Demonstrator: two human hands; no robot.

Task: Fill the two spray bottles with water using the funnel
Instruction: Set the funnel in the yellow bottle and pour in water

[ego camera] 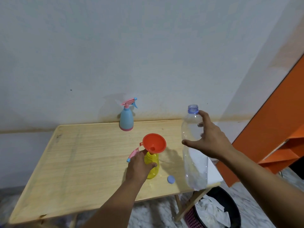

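Observation:
A yellow spray bottle stands near the middle of the wooden table, its spray head off. An orange funnel sits in its neck. My left hand grips the yellow bottle's body. The pink spray head lies just behind that hand. My right hand holds a large clear water bottle upright at the table's right edge, its mouth open. Its blue cap lies on the table between the two bottles. A blue spray bottle with a pink head stands at the back by the wall.
A white sheet lies on the table's right corner behind the water bottle. Below that corner are a black bin with crumpled paper and a pink basket. Orange furniture stands to the right. The wall runs directly behind the table.

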